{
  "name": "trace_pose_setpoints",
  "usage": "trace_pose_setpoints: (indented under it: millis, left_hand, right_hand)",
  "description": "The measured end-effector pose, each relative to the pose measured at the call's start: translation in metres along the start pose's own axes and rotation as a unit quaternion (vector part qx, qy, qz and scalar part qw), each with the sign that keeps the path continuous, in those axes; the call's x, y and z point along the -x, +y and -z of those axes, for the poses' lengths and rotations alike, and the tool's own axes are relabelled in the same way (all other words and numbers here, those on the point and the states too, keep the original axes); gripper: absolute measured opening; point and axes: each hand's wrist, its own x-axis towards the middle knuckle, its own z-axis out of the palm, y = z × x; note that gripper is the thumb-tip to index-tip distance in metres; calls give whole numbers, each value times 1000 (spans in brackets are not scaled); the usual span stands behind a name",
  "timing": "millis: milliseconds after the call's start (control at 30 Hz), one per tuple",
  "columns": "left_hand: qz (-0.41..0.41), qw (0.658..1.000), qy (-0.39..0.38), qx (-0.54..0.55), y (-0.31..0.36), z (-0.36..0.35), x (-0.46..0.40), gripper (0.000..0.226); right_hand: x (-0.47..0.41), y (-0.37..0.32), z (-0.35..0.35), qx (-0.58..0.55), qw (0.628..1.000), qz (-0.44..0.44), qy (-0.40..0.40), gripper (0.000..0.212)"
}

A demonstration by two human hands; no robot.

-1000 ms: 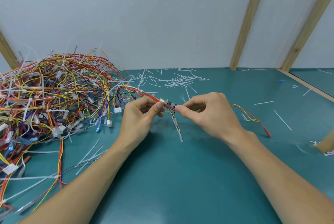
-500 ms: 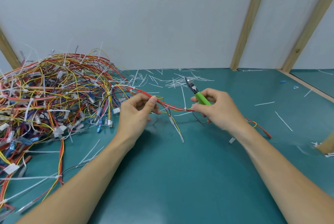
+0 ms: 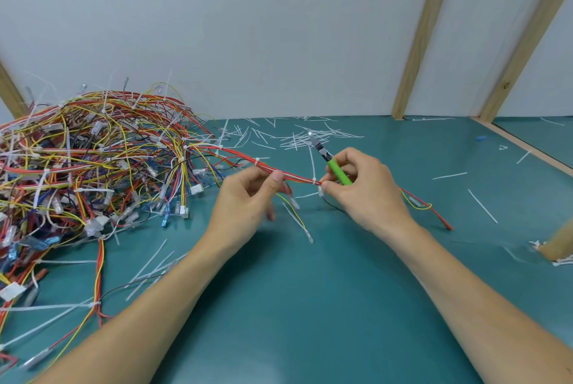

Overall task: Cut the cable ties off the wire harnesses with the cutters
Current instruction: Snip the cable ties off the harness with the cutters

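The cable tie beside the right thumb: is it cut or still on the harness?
Still on: the cable tie wraps the harness.

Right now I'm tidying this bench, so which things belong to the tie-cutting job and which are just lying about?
In the job:
- left hand pinching the red harness
- right hand holding the green-handled cutters and the harness
- white cable tie between the hands
- tangled harness pile

Lying about:
- cut tie scraps
- small blue piece
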Motion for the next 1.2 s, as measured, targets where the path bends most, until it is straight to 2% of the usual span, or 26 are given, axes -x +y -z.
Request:
trace_pose_setpoints:
  millis: [67, 133, 267, 400, 533, 633, 800, 967, 1067, 1200]
  left_hand:
    - [10, 998, -51, -38, 0, -6, 5, 24]
    - [18, 996, -68, -52, 0, -10, 7, 23]
    - [39, 998, -39, -11, 3, -10, 4, 25]
    - [59, 995, 5, 86, 6, -9, 1, 21]
    - [46, 994, -1, 104, 2, -9, 0, 7]
    - [46, 996, 0, 71, -1, -4, 1, 6]
    - [26, 999, -13, 38, -4, 6, -4, 4]
    - [27, 999, -29, 1, -6, 8, -3, 4]
    - [26, 999, -25, -17, -6, 7, -3, 6]
    - [25, 999, -18, -31, -4, 6, -2, 9]
  right_hand:
    - [3, -4, -3, -9, 999, 9, 41, 17]
    - [7, -8, -6, -17, 997, 28, 76, 19]
    - [16, -13, -18, -24, 991, 75, 111, 24]
    - [21, -16, -24, -12, 983, 130, 128, 28]
    - [18, -13, -23, -24, 992, 102, 76, 22]
    - [13, -12, -16, -65, 996, 68, 6, 16]
    - [-1, -5, 9, -56, 995, 59, -53, 17]
    - [-11, 7, 30, 121, 984, 88, -96, 32]
    - [-13, 11, 32, 110, 983, 85, -123, 37]
    - [-14, 12, 31, 116, 981, 101, -120, 40]
